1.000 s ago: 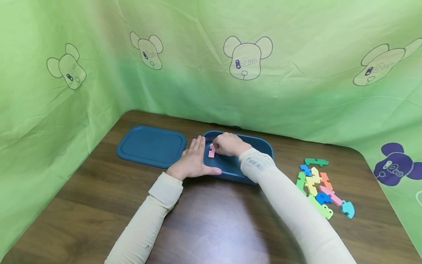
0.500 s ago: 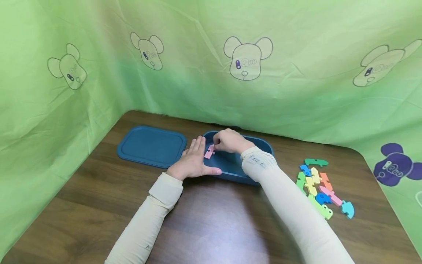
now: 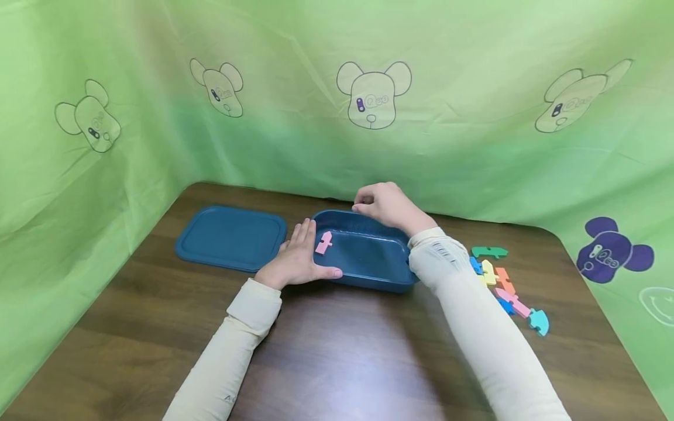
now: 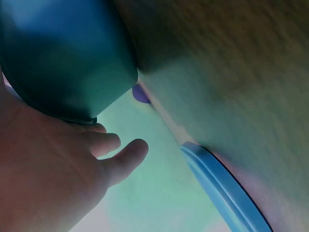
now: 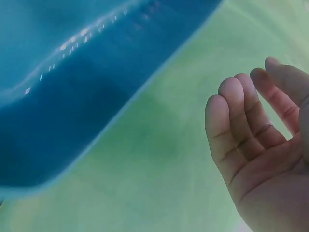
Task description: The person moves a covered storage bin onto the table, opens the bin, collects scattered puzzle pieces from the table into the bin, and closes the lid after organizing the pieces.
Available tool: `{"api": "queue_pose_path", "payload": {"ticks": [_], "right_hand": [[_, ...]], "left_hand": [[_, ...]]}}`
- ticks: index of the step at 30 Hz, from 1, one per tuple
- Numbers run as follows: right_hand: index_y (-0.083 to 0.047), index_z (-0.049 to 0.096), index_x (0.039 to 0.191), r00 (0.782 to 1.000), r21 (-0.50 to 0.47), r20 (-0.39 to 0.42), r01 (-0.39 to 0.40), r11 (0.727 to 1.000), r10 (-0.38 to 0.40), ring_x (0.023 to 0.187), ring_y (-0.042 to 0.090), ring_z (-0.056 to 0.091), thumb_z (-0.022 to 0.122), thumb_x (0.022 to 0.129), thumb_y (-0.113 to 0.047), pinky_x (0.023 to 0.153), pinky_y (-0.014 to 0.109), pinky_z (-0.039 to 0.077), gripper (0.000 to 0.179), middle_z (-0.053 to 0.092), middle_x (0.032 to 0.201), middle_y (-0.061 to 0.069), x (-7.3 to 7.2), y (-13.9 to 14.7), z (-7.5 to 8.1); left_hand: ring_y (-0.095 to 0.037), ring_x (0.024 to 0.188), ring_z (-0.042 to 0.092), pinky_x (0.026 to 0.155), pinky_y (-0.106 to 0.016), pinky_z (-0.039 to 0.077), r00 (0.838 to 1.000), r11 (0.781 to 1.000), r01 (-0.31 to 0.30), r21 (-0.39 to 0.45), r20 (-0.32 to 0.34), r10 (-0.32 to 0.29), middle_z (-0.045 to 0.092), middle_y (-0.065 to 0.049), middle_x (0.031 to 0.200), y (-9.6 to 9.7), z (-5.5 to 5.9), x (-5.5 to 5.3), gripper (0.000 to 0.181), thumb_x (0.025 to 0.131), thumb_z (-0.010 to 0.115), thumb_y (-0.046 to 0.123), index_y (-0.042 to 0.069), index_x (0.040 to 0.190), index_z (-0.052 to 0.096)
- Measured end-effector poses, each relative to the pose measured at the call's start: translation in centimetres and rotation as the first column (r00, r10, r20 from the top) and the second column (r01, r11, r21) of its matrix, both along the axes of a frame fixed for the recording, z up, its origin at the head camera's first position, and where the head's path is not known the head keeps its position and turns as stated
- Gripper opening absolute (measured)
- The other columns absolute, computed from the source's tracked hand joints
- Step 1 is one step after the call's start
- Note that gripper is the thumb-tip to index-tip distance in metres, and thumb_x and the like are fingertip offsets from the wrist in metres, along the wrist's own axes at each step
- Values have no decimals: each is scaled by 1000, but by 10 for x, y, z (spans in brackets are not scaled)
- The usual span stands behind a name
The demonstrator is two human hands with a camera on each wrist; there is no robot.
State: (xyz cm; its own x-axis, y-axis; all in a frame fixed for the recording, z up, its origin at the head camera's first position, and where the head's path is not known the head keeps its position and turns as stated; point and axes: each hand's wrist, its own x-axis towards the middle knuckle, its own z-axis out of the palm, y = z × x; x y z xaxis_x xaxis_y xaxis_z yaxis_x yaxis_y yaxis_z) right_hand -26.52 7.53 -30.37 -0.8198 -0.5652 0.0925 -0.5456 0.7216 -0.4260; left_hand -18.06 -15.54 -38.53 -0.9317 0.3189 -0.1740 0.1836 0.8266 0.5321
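Note:
The pink puzzle piece (image 3: 323, 243) lies flat near the left end of the blue box (image 3: 368, 255). My left hand (image 3: 293, 261) rests on the box's left end, fingers straight and thumb out along the front rim. In the left wrist view, that hand (image 4: 48, 164) touches the box wall (image 4: 72, 63). Over the back rim hovers my right hand (image 3: 388, 204), holding nothing. Seen from the right wrist, the right hand (image 5: 265, 145) has loosely bent fingers, apart from the box (image 5: 96, 106).
A blue lid (image 3: 231, 238) lies flat on the wooden table (image 3: 337, 345), left of the box. Several coloured puzzle pieces, including a green one (image 3: 489, 251) and a turquoise one (image 3: 539, 321), lie at the right, partly behind the right sleeve. Green cloth (image 3: 295, 146) hangs behind.
My right hand has let go of the pink puzzle piece and risen back and right, out of the box. The piece has shifted slightly and lies flat. My left hand keeps its place on the box.

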Motion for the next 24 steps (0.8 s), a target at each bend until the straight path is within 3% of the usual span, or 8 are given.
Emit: {"api": "queue_pose_path", "payload": {"ticks": [9,16,24], "right_hand": [[-12,75,101,992,-51,-8,127,991,-128,82,20,61,66,100,-22,74,40,48,14,71,88,0,22,55,9],[-11,75,102,977,-72,-56,201,977,-205,81,22,61,67,100,-23,73,40,47,15,72,88,3,35,109,0],[-10,75,103,954,-70,-21,297,952,-299,76,21,59,64,102,-29,66,39,47,22,67,84,2,49,173,-14]], "left_hand": [[-31,153,-6,119,-57,11,1000,1000,5,-2,-26,-6,-7,-12,168,0,-2,1,134,76,70,77,6,161,-5],[-30,153,-6,119,-57,10,1000,1000,0,6,-15,0,-8,-10,169,0,-1,3,133,77,71,75,7,162,-6],[-31,153,-5,118,-58,10,1000,1000,7,-6,-16,-7,-9,-12,168,1,0,2,132,78,72,72,7,161,-7]]}}
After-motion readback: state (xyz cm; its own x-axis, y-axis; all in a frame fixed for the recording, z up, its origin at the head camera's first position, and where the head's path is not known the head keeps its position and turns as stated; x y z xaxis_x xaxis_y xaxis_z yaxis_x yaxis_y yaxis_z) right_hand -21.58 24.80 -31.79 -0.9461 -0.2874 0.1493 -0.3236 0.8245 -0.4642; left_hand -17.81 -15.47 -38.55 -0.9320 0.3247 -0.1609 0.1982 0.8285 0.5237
